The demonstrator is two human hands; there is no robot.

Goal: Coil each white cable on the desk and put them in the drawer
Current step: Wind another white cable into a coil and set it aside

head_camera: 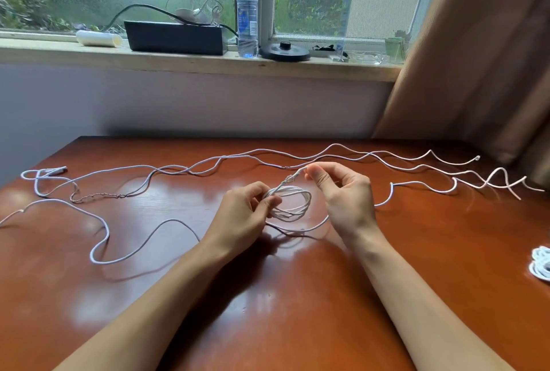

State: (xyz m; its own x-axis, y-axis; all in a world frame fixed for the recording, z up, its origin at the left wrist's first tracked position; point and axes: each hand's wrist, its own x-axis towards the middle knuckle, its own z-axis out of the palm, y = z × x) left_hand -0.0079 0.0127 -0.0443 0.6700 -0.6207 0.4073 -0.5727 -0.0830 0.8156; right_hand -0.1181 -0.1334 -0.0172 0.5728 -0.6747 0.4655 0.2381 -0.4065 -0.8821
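Gripped cable [290,204] was white. Loose cables [174,220] left, right and beyond the grip: white too. Small coil [541,266] far right: white. Desk [268,296] under it was plain red-brown. Far beyond the grip: black box [175,37], clear bottle [247,10] with blue cap and label, black disc [284,51], white tube [98,38]. Curtain [476,58] to the right was tan.

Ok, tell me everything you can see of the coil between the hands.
The coil is thin white cable wound into several loose, roughly oval loops, lying nearly flat over the brown desk. The left hand pinches its left side; the right hand pinches a short end rising from it up and rightward. Whether it touches the desk I cannot tell.
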